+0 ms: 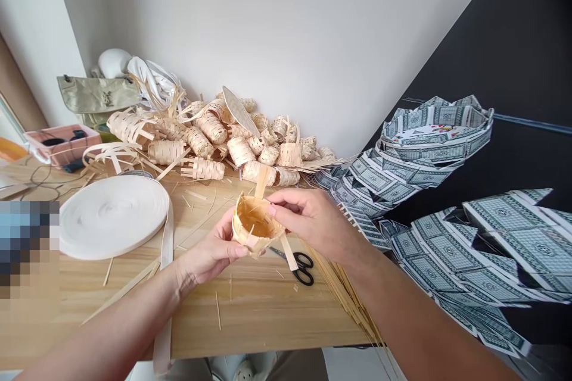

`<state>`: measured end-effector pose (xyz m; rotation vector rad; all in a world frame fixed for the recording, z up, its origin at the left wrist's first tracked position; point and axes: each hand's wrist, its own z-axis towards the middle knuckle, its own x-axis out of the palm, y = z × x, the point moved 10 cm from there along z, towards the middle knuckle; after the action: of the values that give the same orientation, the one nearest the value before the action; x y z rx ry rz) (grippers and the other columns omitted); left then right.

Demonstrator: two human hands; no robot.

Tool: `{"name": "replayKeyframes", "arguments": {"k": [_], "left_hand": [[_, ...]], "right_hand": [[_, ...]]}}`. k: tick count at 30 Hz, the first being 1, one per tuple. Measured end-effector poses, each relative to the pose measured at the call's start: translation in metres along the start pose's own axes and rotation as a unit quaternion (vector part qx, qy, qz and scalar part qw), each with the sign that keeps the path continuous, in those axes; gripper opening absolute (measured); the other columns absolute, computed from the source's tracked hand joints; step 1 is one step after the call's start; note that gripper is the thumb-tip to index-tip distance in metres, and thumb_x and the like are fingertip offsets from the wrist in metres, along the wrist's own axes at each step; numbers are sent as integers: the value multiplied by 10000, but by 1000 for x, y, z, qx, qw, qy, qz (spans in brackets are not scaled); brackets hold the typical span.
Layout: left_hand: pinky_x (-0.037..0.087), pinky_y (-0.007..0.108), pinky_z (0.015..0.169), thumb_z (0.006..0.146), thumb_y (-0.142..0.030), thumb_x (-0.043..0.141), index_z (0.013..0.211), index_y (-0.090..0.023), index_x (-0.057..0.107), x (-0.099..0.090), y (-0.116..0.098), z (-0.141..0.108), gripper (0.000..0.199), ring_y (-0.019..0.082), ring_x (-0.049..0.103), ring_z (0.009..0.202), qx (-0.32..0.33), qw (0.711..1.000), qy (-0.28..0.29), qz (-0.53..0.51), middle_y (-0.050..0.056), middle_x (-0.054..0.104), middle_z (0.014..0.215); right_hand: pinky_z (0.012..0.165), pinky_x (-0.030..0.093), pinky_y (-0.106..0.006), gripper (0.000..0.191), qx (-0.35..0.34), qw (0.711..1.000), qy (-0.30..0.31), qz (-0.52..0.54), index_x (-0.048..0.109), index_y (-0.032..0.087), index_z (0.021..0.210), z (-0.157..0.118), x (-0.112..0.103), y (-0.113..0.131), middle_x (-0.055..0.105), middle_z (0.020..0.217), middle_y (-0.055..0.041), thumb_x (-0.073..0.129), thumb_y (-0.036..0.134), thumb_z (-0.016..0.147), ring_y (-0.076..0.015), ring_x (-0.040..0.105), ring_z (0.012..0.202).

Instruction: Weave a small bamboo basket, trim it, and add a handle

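A small woven wood-strip basket [252,241] is held above the table, its open top tilted toward me. My left hand [218,245] wraps round its left side and underside, the thumb along the near wall. At the right of the rim, my right hand [304,217] pinches the basket's edge between thumb and fingers. Two loose strip ends stick out: one rises at the far side [261,181], another points down to the right [288,252]. Black-handled scissors [304,268] lie on the table behind the lower strip, their blades partly hidden.
Several woven baskets [210,127] are heaped against the wall. A white coiled strip roll [114,217] lies at left, its tail hanging over the front edge. Long thin strips [344,292] lie under my right forearm. Folded-card structures [429,143] stand at right; a pink bin [62,146] stands at left.
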<state>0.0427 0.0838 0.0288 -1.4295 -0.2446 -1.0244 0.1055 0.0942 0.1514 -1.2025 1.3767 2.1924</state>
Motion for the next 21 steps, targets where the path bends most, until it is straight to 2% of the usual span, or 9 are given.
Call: {"name": "replayKeyframes", "arguments": {"k": [4,7,12,15,21], "left_hand": [[475,243,701,492,-146,834,1009,-215,636,4,6,-1,558,146,628,755,-23,999,20,-25,19,688,868],[485,268,746,505,-196,841,932,-190,672,13,10,-3,459,139,632,715,-41,997,52,-36,18,702,804],[491,299,775,494,-267,853,944,-168,688,27,6,-6,490,168,649,748,-49,993,103,-38,43,713,829],[501,329,762,456,-253,866,938,-174,685,28,0,-7,521,177,646,714,-33,994,93,-42,40,711,809],[492,296,704,422,-232,870,881,-156,691,29,-7,-9,499,159,622,670,-17,995,77,-55,27,693,739]], "right_hand": [[467,275,-218,189,-23,997,-8,-78,683,144,696,-3,-3,18,552,556,21,509,182,762,-88,442,505],[461,244,-227,183,-10,993,11,-114,670,152,655,-3,-2,25,502,518,33,510,158,743,-83,406,494],[462,217,-231,207,-10,992,42,-121,562,157,546,-2,0,40,403,509,44,468,148,730,-75,345,498],[466,210,-232,213,-19,991,52,-119,523,160,545,-4,1,48,383,527,43,450,177,744,-77,329,511],[473,227,-230,202,0,993,63,-100,583,155,613,-6,3,48,462,569,30,455,209,760,-84,375,528]]}}
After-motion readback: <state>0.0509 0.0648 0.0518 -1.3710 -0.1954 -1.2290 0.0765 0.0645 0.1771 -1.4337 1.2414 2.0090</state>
